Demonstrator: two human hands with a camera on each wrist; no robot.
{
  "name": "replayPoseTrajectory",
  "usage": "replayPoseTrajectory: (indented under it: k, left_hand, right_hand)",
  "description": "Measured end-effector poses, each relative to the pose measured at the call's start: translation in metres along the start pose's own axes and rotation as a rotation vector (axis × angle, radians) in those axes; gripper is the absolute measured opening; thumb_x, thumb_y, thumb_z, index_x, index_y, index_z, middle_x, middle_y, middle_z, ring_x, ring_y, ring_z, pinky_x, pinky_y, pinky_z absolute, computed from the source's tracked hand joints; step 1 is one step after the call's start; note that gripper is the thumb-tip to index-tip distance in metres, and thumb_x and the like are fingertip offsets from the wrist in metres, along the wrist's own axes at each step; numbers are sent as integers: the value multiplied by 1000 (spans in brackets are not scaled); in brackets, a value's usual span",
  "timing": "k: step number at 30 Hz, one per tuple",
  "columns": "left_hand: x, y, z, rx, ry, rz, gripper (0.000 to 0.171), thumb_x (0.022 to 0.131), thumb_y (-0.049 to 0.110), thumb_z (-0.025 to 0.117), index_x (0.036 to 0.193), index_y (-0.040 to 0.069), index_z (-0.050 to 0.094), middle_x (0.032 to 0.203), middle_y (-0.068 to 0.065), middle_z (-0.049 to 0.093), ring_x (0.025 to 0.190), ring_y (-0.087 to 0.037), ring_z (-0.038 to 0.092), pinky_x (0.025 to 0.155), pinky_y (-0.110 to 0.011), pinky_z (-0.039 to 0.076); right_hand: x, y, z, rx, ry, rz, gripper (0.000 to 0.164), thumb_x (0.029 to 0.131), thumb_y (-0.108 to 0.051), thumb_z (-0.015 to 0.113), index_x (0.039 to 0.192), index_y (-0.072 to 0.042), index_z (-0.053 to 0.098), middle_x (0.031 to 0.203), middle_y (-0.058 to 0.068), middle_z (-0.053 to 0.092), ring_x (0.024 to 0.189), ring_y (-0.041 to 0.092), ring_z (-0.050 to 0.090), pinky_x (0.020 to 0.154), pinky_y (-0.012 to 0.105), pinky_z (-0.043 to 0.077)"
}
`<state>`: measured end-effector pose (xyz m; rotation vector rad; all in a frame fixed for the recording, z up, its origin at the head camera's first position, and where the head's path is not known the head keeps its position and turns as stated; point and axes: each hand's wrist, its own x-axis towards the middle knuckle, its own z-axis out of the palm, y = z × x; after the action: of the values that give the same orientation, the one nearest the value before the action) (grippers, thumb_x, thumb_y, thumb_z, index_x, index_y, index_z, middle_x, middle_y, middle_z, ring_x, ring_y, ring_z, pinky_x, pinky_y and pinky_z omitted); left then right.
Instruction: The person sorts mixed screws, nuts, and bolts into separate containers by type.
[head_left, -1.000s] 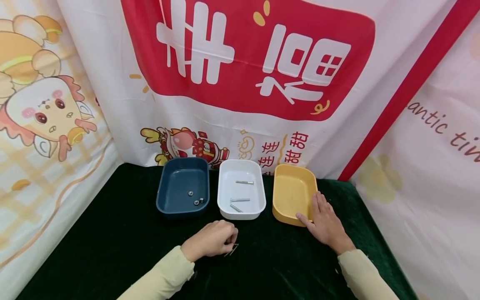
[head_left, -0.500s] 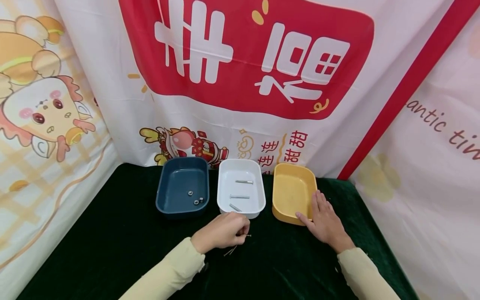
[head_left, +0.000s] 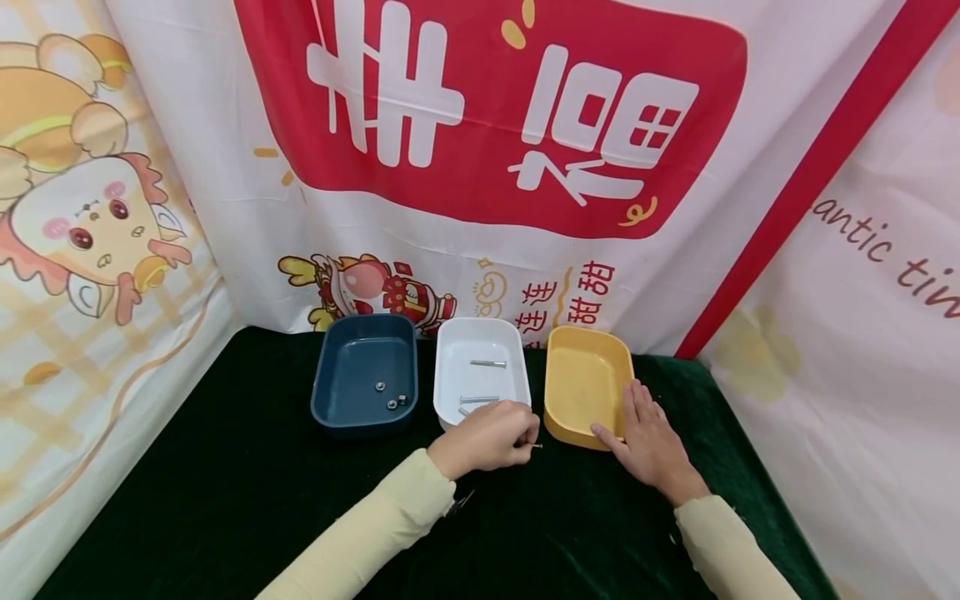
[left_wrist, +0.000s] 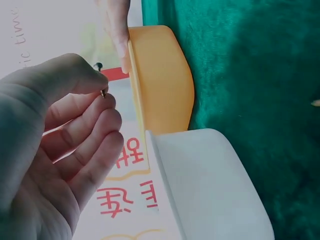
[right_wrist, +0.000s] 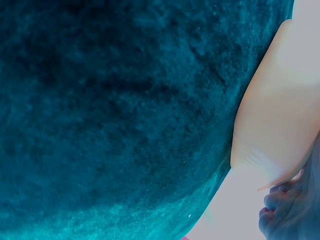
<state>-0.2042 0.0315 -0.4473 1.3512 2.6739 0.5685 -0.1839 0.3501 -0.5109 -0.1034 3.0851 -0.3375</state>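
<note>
Between thumb and forefinger, my left hand (head_left: 491, 435) pinches a small thin screw (left_wrist: 98, 66). In the head view its end (head_left: 537, 446) pokes out to the right of the fingers. This hand is in front of the white tray (head_left: 482, 331), overlapping its near right corner. Inside that tray lie several silver bolts (head_left: 488, 363), one partly covered by the hand. My right hand (head_left: 654, 446) rests against the right side of the yellow tray (head_left: 588, 383), fingers straight and thumb at the front rim. No contents show in the yellow tray.
A dark blue tray (head_left: 360, 350) on the left contains several nuts (head_left: 392, 404). Something thin and metallic (head_left: 461, 502) lies on the green cloth (head_left: 570, 533) beside the left cuff, partly hidden. A printed curtain (head_left: 420, 208) hangs right behind the trays.
My left hand has picked up a screw from the cloth and carried it right and forward, past the white tray's front toward the yellow tray. The right hand has stayed in place.
</note>
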Motion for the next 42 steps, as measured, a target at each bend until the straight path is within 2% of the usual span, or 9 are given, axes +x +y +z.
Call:
replayPoseTrajectory:
  k: [5,11,21,27,33,38,42]
  left_hand:
    - [23,5,-2,27,15,5,14,93,16,76,83,21,68,82,11,62,73,-4,56,65,-19,47]
    - [49,4,-1,66,62,22,12,92,15,76,83,20,70,83,10,64,75,-4,57,65,-19,47]
    - [84,0,0,93,58,-29,12,94,16,76,83,20,70,87,8,67,78,-7,58,67,-23,49]
    - [96,-1,3,98,50,-46,16,96,16,74,82,20,68,84,8,67,76,-8,59,66,-23,49]
    - [105,-1,3,62,51,-68,19,99,15,72,81,20,68,82,7,66,71,-9,58,63,-22,48]
    - [109,1,6,46,35,-78,6,101,18,73,95,15,74,97,3,72,83,-11,63,73,-24,53]
    - [106,4,4,65,31,-74,8,100,20,73,103,14,75,103,2,72,87,-11,63,76,-26,54]
  right_hand:
    - [0,0,1,-11,16,0,113,97,-84,31,169,-6,-7,179,18,-1,165,45,8,131,65,15]
    - [-1,1,0,-21,28,-6,113,98,-84,32,169,-3,-3,179,19,1,164,46,10,130,66,17]
    - [-3,3,1,4,27,-14,112,98,-83,33,169,-4,-3,179,18,0,164,45,9,130,66,16]
    - [-3,4,2,11,18,-18,111,99,-83,32,170,-4,-3,179,17,-1,165,44,8,131,65,16]
    - [-1,3,1,19,22,-23,110,99,-82,33,170,-6,-4,180,17,-1,165,44,8,131,65,15]
    - [-1,3,2,25,14,-20,110,99,-82,33,170,-6,-4,180,16,-3,165,44,7,131,66,15]
    - [-1,2,1,29,14,-21,110,99,-81,33,170,-5,-4,180,16,-3,165,44,6,131,66,15]
